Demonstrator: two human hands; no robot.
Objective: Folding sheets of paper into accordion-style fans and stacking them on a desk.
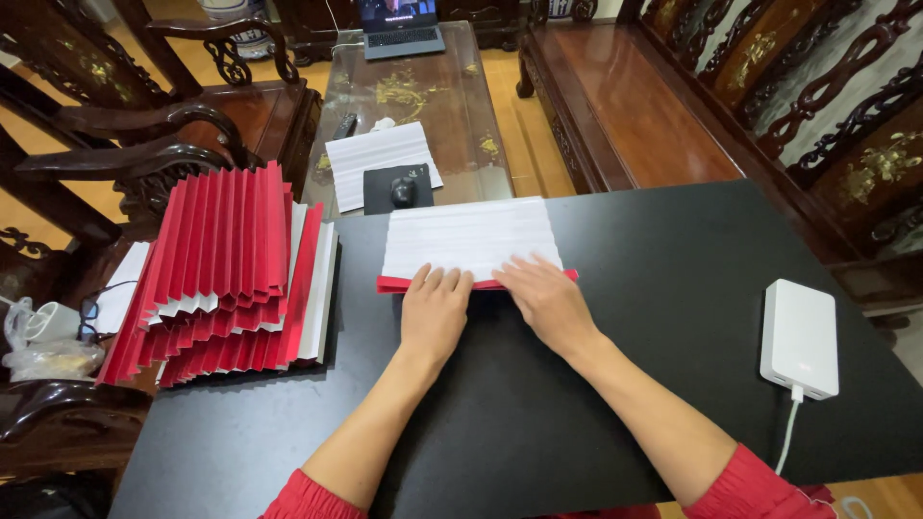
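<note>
A sheet of paper (469, 236), white on top and red underneath, lies pleated on the black table (673, 288). Its near edge is folded over, showing a red strip. My left hand (435, 312) lies flat with its fingertips pressing on that folded edge at the left. My right hand (545, 298) presses flat on the same edge at the right. Neither hand grips anything; the fingers are stretched out and close together.
A stack of red and white accordion-folded papers (226, 274) sits at the table's left edge. A white power bank (800, 336) with a cable lies at the right. Beyond stand a glass coffee table (413, 86) with white paper, a mouse, a laptop (399, 27), and carved wooden chairs.
</note>
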